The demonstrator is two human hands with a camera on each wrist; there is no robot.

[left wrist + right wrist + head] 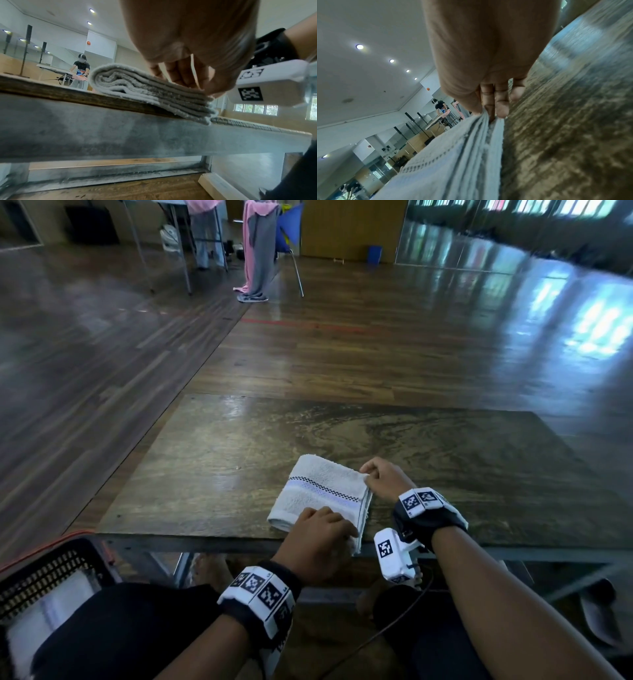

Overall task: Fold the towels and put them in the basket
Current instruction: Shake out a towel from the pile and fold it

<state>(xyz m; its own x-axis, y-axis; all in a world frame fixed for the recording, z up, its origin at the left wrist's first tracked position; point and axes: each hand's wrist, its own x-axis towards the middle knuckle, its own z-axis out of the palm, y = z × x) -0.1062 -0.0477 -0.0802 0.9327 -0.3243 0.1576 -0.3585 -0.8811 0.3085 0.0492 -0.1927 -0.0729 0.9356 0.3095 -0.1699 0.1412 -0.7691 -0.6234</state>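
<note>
- Towel [322,491], folded, lies at the table's [212,467] near edge.
- Left hand [317,542] pinches its near corner.
- Right hand [383,477] pinches its far right corner.
- Basket [51,566] sits left of the table.

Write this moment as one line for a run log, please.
stage: folding | towel: folded, on table near edge | left hand: pinches near corner | right hand: pinches far corner | basket: lower left, holds a towel

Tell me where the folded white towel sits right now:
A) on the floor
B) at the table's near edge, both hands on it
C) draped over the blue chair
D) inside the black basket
B: the folded white towel lies at the near edge of the table, a corner overhanging, with the left hand and the right hand on it.
</note>
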